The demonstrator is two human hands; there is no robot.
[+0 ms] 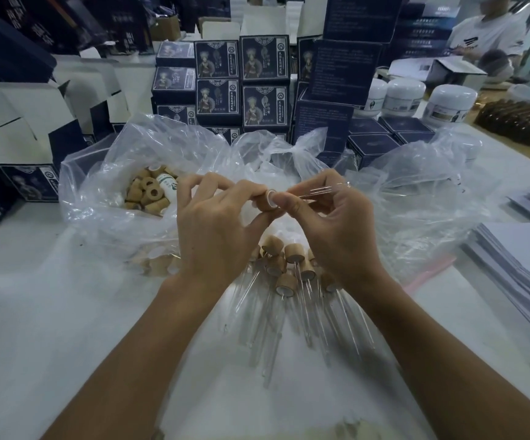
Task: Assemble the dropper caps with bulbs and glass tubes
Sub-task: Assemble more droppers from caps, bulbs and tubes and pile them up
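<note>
The person holds both hands together above the white table [51,312], a little over a heap of finished droppers. The left hand [216,230] pinches a small tan wooden dropper cap with a white inner ring [269,199] between the thumb and the curled fingers, and the open end of the cap faces the other hand. The right hand [336,223] grips several thin clear glass tubes [316,192] in curled fingers, and its thumb touches the rim of the cap. The tubes point away to the right; whether one tube is already inside the cap I cannot tell, because the thumb covers that place.

Below the hands lies the pile of assembled droppers with wooden caps and long glass tubes [292,281], the tubes pointing toward the person. To the left, an open clear plastic bag [98,173] holds many loose tan wooden caps [149,192] and 1 small white bottle with green print [166,185]. More crumpled clear plastic [416,192] lies to the right.

Behind the bags stand stacks of dark blue printed cartons [241,81]. Farther right are white round jars [450,101] and a group of brown bottles [517,122]. Stacks of pale paper sheets [517,255] rest at the right edge of the table.
</note>
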